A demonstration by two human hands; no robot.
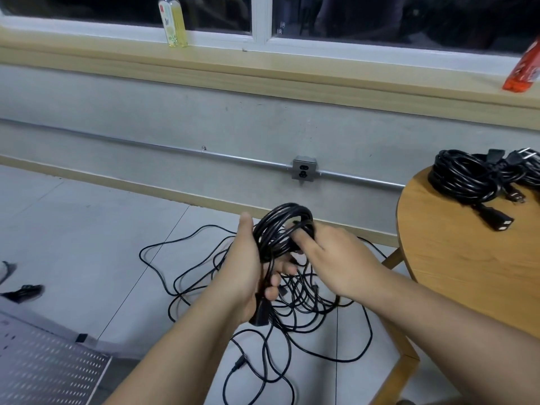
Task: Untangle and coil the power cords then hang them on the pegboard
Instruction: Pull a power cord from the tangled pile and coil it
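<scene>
Head view: left hand (248, 267) grips a part-wound coil (280, 226) of black power cord, fingers curled round the gathered loops and thumb up along their left side. The connector (259, 314) sticks out below the palm, probably pinned there so the starting end cannot slip while loops are added. Right hand (339, 258) reaches in from the right. Its fingers (304, 238) curl over strands at the coil's right edge, apparently seating a loop. The coil stands roughly upright between the two hands, above the floor. Its loose tail drops into the tangled cords (292, 305) on the tiles below. Finished coils (464, 176) lie on the round table (467, 267), well apart from the hands, likely parked until hanging. Pegboard (43, 363) shows at lower left, with no cord on its visible part.
</scene>
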